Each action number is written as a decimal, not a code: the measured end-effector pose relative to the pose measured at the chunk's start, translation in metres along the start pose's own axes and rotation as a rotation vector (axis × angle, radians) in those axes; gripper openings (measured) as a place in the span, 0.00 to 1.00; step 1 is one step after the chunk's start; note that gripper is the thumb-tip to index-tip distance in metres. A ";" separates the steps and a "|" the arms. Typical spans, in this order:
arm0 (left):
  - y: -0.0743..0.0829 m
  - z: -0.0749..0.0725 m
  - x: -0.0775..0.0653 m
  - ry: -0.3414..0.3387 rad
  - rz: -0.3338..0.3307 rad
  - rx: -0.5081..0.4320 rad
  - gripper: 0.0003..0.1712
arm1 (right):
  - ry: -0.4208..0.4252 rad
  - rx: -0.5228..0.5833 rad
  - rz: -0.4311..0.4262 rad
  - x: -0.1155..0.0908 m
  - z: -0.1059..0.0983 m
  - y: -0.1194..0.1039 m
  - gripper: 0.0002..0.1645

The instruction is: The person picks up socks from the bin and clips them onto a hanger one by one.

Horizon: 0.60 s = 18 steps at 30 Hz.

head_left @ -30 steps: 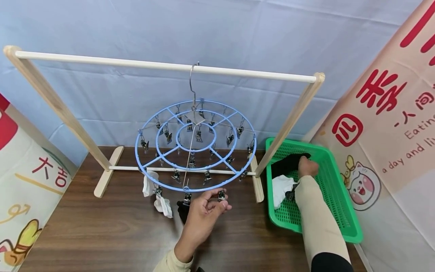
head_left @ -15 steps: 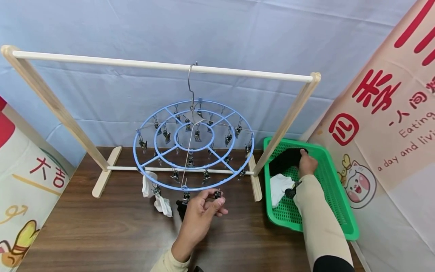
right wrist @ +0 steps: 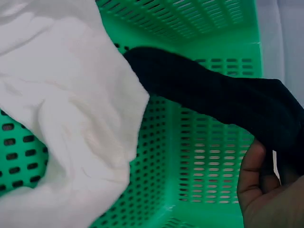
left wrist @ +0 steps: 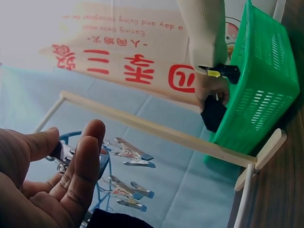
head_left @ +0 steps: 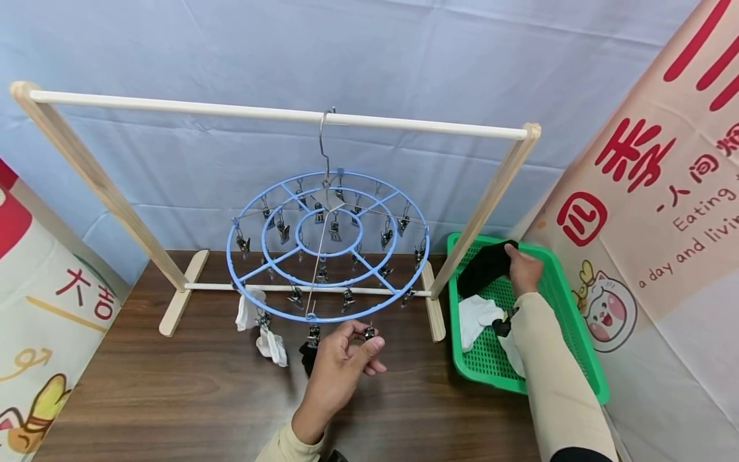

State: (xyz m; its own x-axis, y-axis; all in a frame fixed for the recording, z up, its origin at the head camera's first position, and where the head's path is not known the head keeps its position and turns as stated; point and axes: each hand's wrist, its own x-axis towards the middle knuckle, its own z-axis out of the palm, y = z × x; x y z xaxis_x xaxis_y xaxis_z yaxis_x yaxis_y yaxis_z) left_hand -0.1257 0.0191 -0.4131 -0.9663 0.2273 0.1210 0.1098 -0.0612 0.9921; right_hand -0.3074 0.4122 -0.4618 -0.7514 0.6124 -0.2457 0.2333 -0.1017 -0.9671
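My left hand (head_left: 340, 364) pinches a metal clip (head_left: 369, 332) at the front of a round blue clip hanger (head_left: 228, 251). The clip lies between thumb and fingers in the left wrist view. Over the green basket (head_left: 491, 360), my right hand (head_left: 524, 272) grips a black sock (head_left: 485, 266) by its end. In the right wrist view the black sock (right wrist: 190, 83) stretches across the basket beside white cloth (right wrist: 71, 114). A black sock (head_left: 308, 357) hangs from a front clip, left of my left hand. White socks (head_left: 271, 346) hang further left.
The hanger hooks onto the white bar (head_left: 427, 124) of a wooden rack (head_left: 496, 192). Several other clips dangle from its rings. Rack feet (head_left: 434, 305) stand on the brown table (head_left: 150, 385) near the basket. Blue cloth (head_left: 231, 51) hangs behind.
My right hand has drawn the black sock up and slightly toward the basket's back, and more white cloth shows under the forearm. My left hand keeps its pinch on the clip.
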 end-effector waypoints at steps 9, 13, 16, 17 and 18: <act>0.005 -0.004 -0.008 0.015 -0.029 0.023 0.16 | 0.019 -0.030 -0.053 -0.012 -0.004 -0.019 0.11; 0.007 -0.006 -0.013 0.029 -0.035 0.046 0.16 | 0.005 -0.045 -0.058 -0.019 -0.009 -0.026 0.11; 0.010 -0.008 -0.016 0.034 -0.035 0.045 0.16 | 0.005 -0.075 -0.098 -0.022 -0.014 -0.029 0.20; 0.011 -0.009 -0.017 0.035 -0.035 0.045 0.16 | 0.003 -0.079 -0.116 -0.024 -0.015 -0.030 0.24; 0.012 -0.009 -0.018 0.036 -0.032 0.041 0.15 | 0.000 -0.077 -0.135 -0.025 -0.017 -0.031 0.26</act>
State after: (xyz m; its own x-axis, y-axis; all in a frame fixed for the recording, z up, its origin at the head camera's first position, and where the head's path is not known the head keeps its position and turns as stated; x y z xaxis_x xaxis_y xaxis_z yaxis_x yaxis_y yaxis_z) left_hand -0.1092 0.0054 -0.4040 -0.9771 0.1936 0.0882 0.0871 -0.0142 0.9961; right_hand -0.2855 0.4130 -0.4242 -0.7792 0.6163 -0.1142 0.1772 0.0418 -0.9833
